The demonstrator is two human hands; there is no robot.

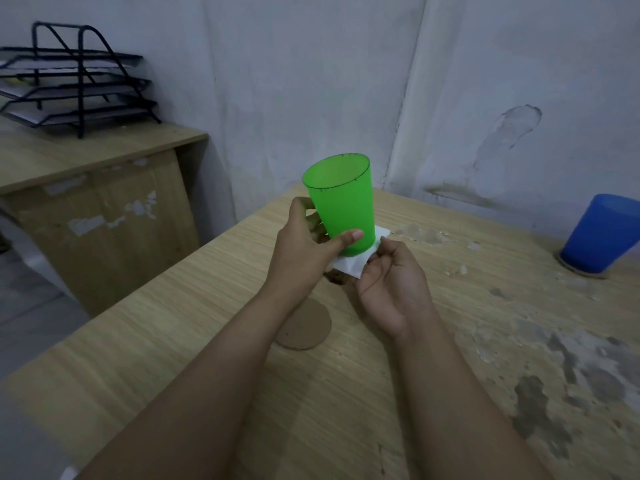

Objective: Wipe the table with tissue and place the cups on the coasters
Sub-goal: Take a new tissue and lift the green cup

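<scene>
From the head view, my left hand (304, 244) grips the translucent green cup (341, 206), upright and raised over the table (173, 323). Beneath the cup, my right hand (388, 285) pinches the folded white tissue (349, 266). The bare round cardboard coaster (304, 327) lies nearer me than the cup, closest to my left hand.

The round brown cardboard coaster (306, 329) at seven o'clock of the translucent green plastic cup (341, 202) is partly hidden by the left forearm. The folded white tissue (349, 265) lies partly behind that cup's base and the left hand (304, 244). The blue plastic cup (602, 233), at three o'clock, is cut by the frame's edge, and its coaster (581, 271) shows only a rim.
</scene>
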